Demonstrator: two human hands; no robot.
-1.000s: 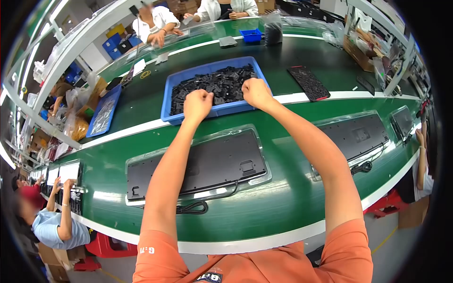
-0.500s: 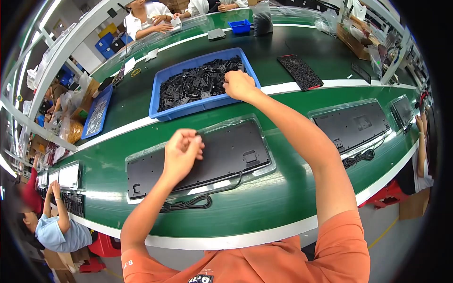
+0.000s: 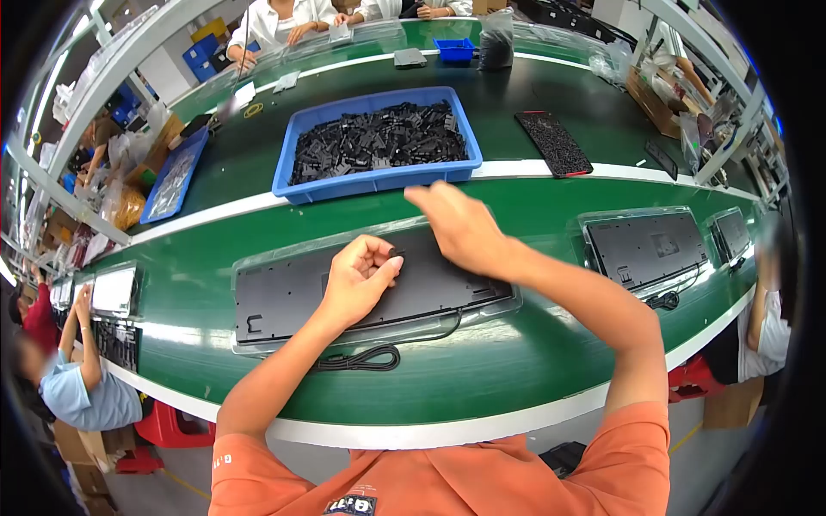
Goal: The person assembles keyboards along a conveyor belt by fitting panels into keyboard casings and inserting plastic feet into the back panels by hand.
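Note:
A black keyboard (image 3: 292, 297) lies underside up on clear plastic, its coiled cable (image 3: 370, 358) towards me. Over its middle, my left hand (image 3: 361, 277) pinches a small black piece (image 3: 395, 254) between thumb and fingers. My right hand (image 3: 456, 225) hangs above the keyboard's right part, slightly blurred; whether it holds anything is hidden. Beyond both hands stands a blue tray (image 3: 379, 181) heaped with small black plastic parts (image 3: 379, 142).
A second keyboard (image 3: 645, 249) lies to the right. Farther back are a black pad with red ends (image 3: 555, 144), a small blue bin (image 3: 454, 50) and a bag (image 3: 496, 43). Co-workers sit at the left (image 3: 82, 387), right (image 3: 766, 327) and across the table (image 3: 284, 26).
Both hands were at the tray; first the left, then the right, came back over the keyboard. The left now holds a small black piece. The camera view has shifted slightly.

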